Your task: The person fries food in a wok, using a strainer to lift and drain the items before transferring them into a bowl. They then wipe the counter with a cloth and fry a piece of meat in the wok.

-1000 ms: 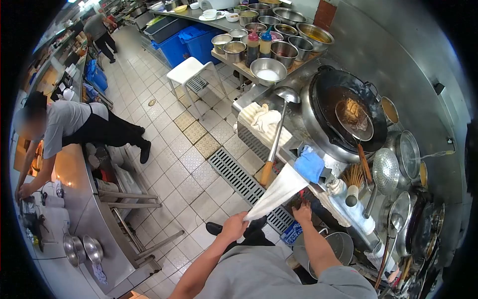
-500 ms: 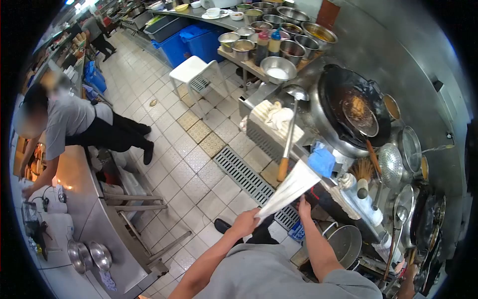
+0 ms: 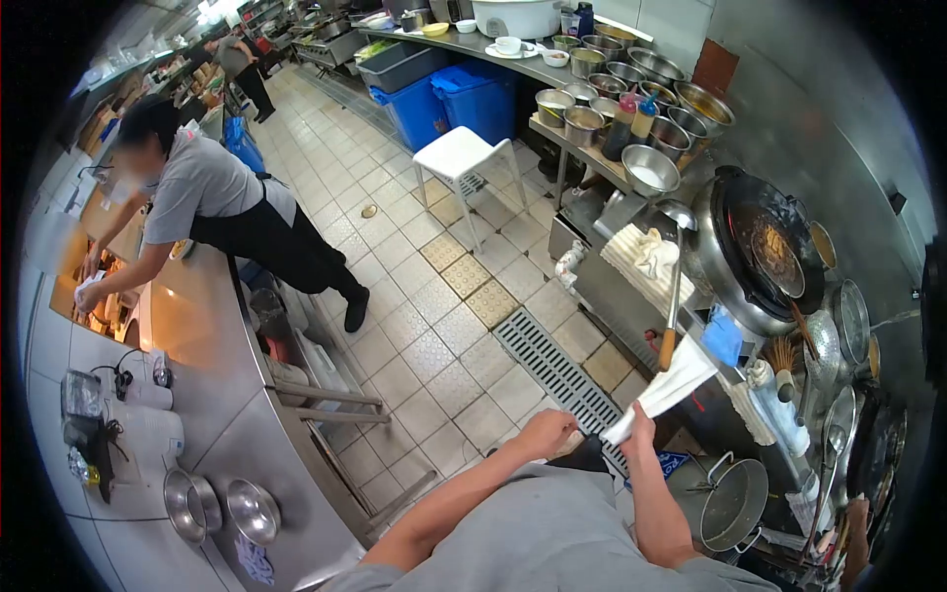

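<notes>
A white cloth (image 3: 675, 385) hangs stretched at a slant in front of the stove's edge, its narrow lower end gripped by my right hand (image 3: 641, 430). Its wide upper end lies near a blue cloth (image 3: 723, 336) on the stove edge. My left hand (image 3: 550, 434) is in front of my body, fingers curled, a small gap from the cloth's lower end; nothing shows in it. Just above the white cloth is the wooden handle of a ladle (image 3: 675, 286), which rests across the stove's edge by a folded towel (image 3: 631, 259).
A wok (image 3: 735, 232) with a strainer of brown food sits at right. Several metal bowls (image 3: 651, 170) stand behind it. A large pot (image 3: 735, 503) is low at my right. A white stool (image 3: 456, 151) stands ahead. A co-worker (image 3: 222, 192) leans over the left counter (image 3: 222, 395).
My left hand has let go of the white cloth and the right hand now holds it. My view has turned left. The co-worker's hands now show over the lit counter opening.
</notes>
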{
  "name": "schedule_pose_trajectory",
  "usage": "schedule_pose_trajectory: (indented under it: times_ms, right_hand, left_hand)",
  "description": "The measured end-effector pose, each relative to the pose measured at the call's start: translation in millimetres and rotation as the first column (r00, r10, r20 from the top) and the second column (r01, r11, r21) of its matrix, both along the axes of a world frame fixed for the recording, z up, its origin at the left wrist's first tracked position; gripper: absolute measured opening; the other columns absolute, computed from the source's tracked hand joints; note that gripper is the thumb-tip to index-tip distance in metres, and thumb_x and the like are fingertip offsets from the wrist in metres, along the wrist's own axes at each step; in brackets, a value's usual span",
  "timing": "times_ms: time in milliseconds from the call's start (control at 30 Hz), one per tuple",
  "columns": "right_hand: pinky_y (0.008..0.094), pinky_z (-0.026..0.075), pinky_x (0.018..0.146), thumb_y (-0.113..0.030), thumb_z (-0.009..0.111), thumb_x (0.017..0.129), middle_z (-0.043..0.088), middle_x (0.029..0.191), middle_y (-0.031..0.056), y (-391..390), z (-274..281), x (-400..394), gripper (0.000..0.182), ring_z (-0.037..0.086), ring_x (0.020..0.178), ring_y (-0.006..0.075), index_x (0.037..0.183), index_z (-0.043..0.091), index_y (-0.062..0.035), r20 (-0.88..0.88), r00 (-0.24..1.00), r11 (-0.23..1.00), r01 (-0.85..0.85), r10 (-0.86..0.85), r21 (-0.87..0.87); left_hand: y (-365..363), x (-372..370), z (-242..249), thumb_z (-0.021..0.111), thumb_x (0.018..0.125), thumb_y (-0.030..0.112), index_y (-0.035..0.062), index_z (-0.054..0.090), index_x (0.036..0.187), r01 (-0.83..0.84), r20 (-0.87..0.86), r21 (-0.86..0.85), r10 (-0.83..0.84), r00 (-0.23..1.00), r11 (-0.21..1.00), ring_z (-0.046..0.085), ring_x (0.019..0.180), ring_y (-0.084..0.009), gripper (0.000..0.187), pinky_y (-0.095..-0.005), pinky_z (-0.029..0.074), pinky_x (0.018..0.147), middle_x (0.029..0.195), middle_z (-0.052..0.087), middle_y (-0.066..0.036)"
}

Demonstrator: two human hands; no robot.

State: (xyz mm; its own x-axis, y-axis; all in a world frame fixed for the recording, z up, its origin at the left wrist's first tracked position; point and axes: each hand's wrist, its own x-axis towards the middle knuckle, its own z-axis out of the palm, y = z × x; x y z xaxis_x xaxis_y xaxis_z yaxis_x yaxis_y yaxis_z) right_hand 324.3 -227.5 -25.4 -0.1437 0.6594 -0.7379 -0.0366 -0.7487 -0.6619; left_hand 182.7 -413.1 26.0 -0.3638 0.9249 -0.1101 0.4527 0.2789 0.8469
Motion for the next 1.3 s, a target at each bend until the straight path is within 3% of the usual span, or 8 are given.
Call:
schedule_pose_trajectory:
  times_ms: [333, 367, 400, 633, 833, 967, 1133, 1300]
  right_hand:
    - [0.0383, 0.051, 0.074, -0.034, 0.064, 0.090, 0.062, 0.100, 0.0104, -19.0, -64.5, -32.4, 0.045, 0.062, 0.084, 0.0255, 0.116, 0.057, 0.0022, 0.331, 0.940, 0.948, -0.179, 0.086, 0.262]
    - [0.0383, 0.050, 0.068, -0.029, 0.062, 0.091, 0.063, 0.093, 0.0077, -33.4, -21.9, -59.7, 0.032, 0.062, 0.079, 0.0259, 0.111, 0.059, -0.0038, 0.417, 0.886, 0.974, -0.227, 0.204, 0.004]
    - [0.0349, 0.046, 0.038, -0.032, 0.061, 0.091, 0.065, 0.083, 0.0113, -36.7, -55.1, -59.3, 0.032, 0.065, 0.064, 0.0214, 0.104, 0.063, -0.0023, 0.497, 0.795, 0.921, -0.389, 0.349, -0.024]
    - [0.0436, 0.049, 0.067, -0.033, 0.057, 0.086, 0.067, 0.089, 0.0197, -20.1, -188.8, -120.4, 0.034, 0.065, 0.082, 0.0346, 0.092, 0.069, -0.0019, 0.663, -0.081, 0.082, -0.974, 0.744, -0.211]
    - [0.0467, 0.051, 0.076, -0.034, 0.062, 0.079, 0.068, 0.086, 0.0210, 42.9, -161.6, -293.9, 0.032, 0.066, 0.085, 0.0389, 0.080, 0.072, -0.0034, 0.684, 0.115, 0.180, -0.983, 0.721, -0.025]
    - [0.0372, 0.051, 0.060, -0.029, 0.066, 0.077, 0.066, 0.061, 0.0129, 65.0, -144.2, -401.5, 0.028, 0.065, 0.057, 0.0227, 0.072, 0.071, -0.0026, 0.741, 0.195, 0.182, -0.978, 0.643, 0.099]
    - [0.0374, 0.051, 0.060, -0.029, 0.064, 0.078, 0.066, 0.062, 0.0123, 63.9, -98.5, -483.7, 0.027, 0.065, 0.059, 0.0254, 0.071, 0.070, -0.0034, 0.617, 0.307, 0.259, -0.951, 0.725, 0.170]
    - [0.0463, 0.051, 0.077, -0.036, 0.063, 0.080, 0.066, 0.079, 0.0219, 71.2, -74.9, -509.8, 0.036, 0.065, 0.081, 0.0383, 0.077, 0.072, -0.0014, 0.753, 0.101, 0.103, -0.994, 0.650, 0.045]
  left_hand:
    - [-60.2, -86.0, -39.9, 0.060, 0.081, 0.016, 0.0040, 0.067, 0.086, -0.133, 0.115, -0.157, 0.152, 0.982, 0.979, 0.066, 0.080, -0.0347, 0.015, -0.0425, 0.051, 0.071, 0.083, 0.068, -0.017]
    - [-60.8, -99.3, -42.1, 0.060, 0.082, 0.017, 0.0036, 0.067, 0.086, -0.155, 0.131, -0.161, 0.177, 0.975, 0.975, 0.065, 0.080, -0.0351, 0.016, -0.0422, 0.051, 0.070, 0.084, 0.068, -0.017]
    - [-61.7, -114.8, -45.6, 0.060, 0.082, 0.017, 0.0036, 0.067, 0.086, -0.146, 0.127, -0.165, 0.167, 0.978, 0.976, 0.065, 0.080, -0.0351, 0.016, -0.0422, 0.051, 0.070, 0.084, 0.068, -0.017]
    - [-112.9, -243.5, -73.3, 0.059, 0.086, 0.028, 0.0026, 0.069, 0.089, -0.378, -0.048, -0.459, 0.403, 0.914, 0.804, 0.065, 0.081, -0.0373, 0.028, -0.0434, 0.050, 0.074, 0.083, 0.068, -0.020]
    - [-135.7, -353.3, -78.2, 0.059, 0.085, 0.034, 0.0045, 0.070, 0.094, -0.383, -0.051, -0.741, 0.523, 0.851, 0.552, 0.066, 0.089, -0.0363, 0.033, -0.0435, 0.050, 0.081, 0.091, 0.069, -0.020]
    - [-108.8, -398.1, -76.1, 0.055, 0.085, 0.031, 0.0055, 0.065, 0.113, -0.248, 0.002, -0.728, 0.363, 0.932, 0.639, 0.060, 0.110, -0.0336, 0.039, -0.0417, 0.047, 0.094, 0.113, 0.064, -0.021]
    - [-52.4, -477.1, -78.1, 0.053, 0.087, 0.031, 0.0081, 0.061, 0.122, -0.071, 0.016, -0.755, 0.127, 0.992, 0.652, 0.058, 0.113, -0.0351, 0.043, -0.0432, 0.046, 0.096, 0.119, 0.062, -0.020]
    - [8.2, -599.1, -67.3, 0.052, 0.084, 0.032, 0.0061, 0.066, 0.113, 0.203, 0.096, -0.786, -0.210, 0.973, 0.584, 0.060, 0.108, -0.0372, 0.042, -0.0443, 0.048, 0.092, 0.115, 0.064, -0.021]
